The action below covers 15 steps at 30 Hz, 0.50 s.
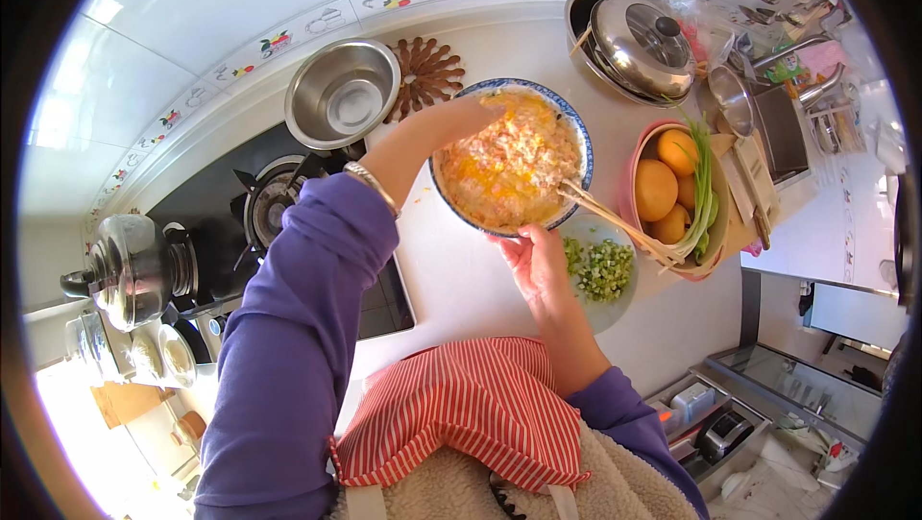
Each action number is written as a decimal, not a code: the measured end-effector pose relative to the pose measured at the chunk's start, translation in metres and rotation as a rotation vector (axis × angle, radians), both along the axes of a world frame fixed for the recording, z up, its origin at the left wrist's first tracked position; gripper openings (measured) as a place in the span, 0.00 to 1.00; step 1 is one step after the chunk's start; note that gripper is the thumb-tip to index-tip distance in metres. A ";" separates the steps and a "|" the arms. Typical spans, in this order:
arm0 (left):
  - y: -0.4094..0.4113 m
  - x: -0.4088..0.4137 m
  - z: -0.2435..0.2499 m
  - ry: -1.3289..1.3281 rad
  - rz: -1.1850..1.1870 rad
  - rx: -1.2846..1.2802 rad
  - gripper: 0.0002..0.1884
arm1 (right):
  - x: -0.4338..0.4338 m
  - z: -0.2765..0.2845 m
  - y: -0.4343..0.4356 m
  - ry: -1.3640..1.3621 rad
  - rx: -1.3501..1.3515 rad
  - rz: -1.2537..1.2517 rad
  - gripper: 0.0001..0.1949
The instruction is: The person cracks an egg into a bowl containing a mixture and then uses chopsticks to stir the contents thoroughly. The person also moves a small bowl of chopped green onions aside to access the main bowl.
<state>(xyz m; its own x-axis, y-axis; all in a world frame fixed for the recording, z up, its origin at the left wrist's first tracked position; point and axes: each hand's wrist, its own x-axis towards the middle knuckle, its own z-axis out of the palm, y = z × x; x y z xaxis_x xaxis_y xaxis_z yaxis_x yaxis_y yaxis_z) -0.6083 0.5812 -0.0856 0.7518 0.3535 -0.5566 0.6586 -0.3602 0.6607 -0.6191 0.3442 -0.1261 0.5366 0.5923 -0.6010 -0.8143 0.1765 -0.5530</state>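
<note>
A large bowl with a blue-patterned rim point(587, 153) holds a chunky pinkish-white mixture point(544, 160) streaked with yellow-orange. My left hand point(468, 120) reaches across its left side, fingers blurred over the mixture; their grip is unclear. At the near rim, my right hand point(534, 253) grips the bowl with the thumb near the edge and the other fingers lower down. Wooden chopsticks point(619, 221) rest in the mixture and lean out over the rim to the right. Partly under my right wrist's side lies a plate point(609, 318) of chopped green onion point(606, 271).
A steel basin point(344, 93) and a brown trivet point(425, 73) stand behind left, beside the gas hob point(270, 210). Rightward are a pink-rimmed bowl point(630, 181) of orange fruit and greens, a lidded pan point(641, 45), cutting boards point(749, 174) and a sink point(781, 131). A drawer point(699, 405) is open below.
</note>
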 end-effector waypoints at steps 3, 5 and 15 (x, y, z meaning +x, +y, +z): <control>0.002 -0.019 0.013 0.068 -0.018 -0.015 0.31 | -0.012 0.012 -0.005 0.031 -0.010 0.030 0.21; -0.006 -0.035 0.032 0.094 0.007 -0.055 0.31 | -0.021 0.014 -0.015 0.048 0.020 0.076 0.27; -0.046 -0.142 0.030 0.106 0.049 -0.243 0.30 | -0.083 0.011 -0.064 0.152 -0.070 0.240 0.29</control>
